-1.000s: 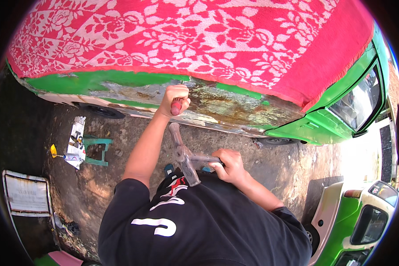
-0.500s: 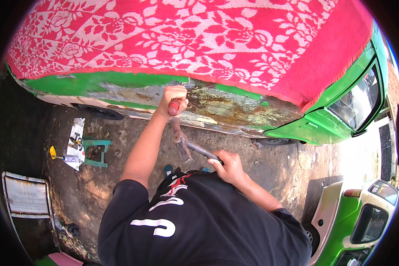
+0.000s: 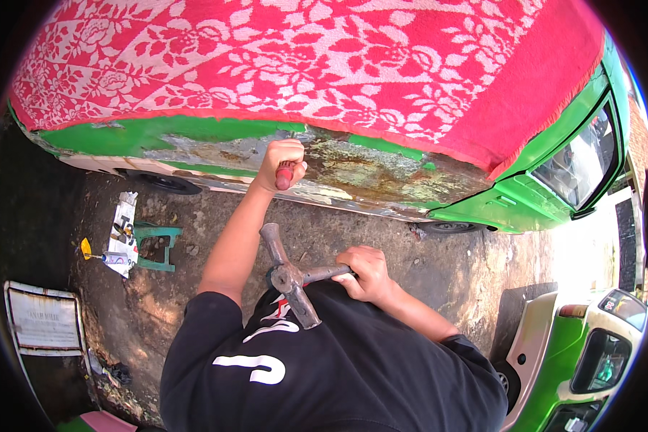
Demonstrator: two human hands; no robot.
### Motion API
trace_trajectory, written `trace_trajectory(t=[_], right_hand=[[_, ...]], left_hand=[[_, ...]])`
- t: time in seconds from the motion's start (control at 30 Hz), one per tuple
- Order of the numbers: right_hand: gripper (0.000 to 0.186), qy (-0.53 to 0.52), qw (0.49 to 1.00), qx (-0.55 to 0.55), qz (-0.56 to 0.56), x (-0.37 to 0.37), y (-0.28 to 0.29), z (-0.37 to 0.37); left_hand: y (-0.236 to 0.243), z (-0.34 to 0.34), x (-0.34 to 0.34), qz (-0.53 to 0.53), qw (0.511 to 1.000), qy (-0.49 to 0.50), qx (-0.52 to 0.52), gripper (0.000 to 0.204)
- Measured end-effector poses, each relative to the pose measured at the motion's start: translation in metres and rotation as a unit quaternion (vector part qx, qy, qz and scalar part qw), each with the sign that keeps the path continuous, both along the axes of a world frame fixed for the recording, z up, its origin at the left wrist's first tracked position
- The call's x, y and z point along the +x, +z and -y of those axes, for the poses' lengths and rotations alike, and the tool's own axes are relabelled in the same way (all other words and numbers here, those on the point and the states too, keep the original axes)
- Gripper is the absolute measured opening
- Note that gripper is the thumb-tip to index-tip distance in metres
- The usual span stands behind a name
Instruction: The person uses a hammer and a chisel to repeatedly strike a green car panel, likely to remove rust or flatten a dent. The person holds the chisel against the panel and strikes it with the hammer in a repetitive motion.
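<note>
My left hand [image 3: 281, 155] is closed round a red-handled tool [image 3: 284, 176] held against the side of a green van. The handle's butt points back at me; the far end is hidden by my fist. Bare, rusty metal [image 3: 360, 162] shows on the panel beside it, with green paint [image 3: 165, 132] around. My right hand [image 3: 368, 272] grips the dark handle of a hammer [image 3: 286, 277]. The hammer's rusty head hangs in front of my chest, apart from the red-handled tool.
A red and pink flowered blanket [image 3: 324, 65] drapes over the van's upper side. On the left stands a green plastic stool [image 3: 157, 263], beside a sheet with a spray can [image 3: 114, 257]. A white-framed board [image 3: 45, 317] is at lower left. Another green and white vehicle [image 3: 576, 353] stands at right.
The hammer head has swung back toward my chest, away from the red-handled tool. My left hand has stayed almost in place at the panel.
</note>
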State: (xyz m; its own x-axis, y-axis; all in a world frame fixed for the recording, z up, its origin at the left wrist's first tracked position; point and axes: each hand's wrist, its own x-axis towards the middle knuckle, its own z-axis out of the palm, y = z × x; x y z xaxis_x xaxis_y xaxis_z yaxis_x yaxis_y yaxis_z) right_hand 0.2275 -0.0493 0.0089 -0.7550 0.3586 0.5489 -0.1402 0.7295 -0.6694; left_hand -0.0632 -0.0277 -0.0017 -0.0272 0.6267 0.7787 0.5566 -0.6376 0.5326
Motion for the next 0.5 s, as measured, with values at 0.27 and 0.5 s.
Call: trace_trajectory(t=[0.27,0.5], right_hand=[[0.026,-0.037,0.991,-0.111,0.071,0.002,0.001,0.012],[0.026,-0.11,0.975,-0.14,0.132,-0.006,0.01,0.007]], left_hand=[[0.004,-0.002,0.0,0.007,1.0,-0.008,-0.002,0.03],[0.005,-0.004,-0.002,0.023,1.0,0.001,-0.006,0.03]])
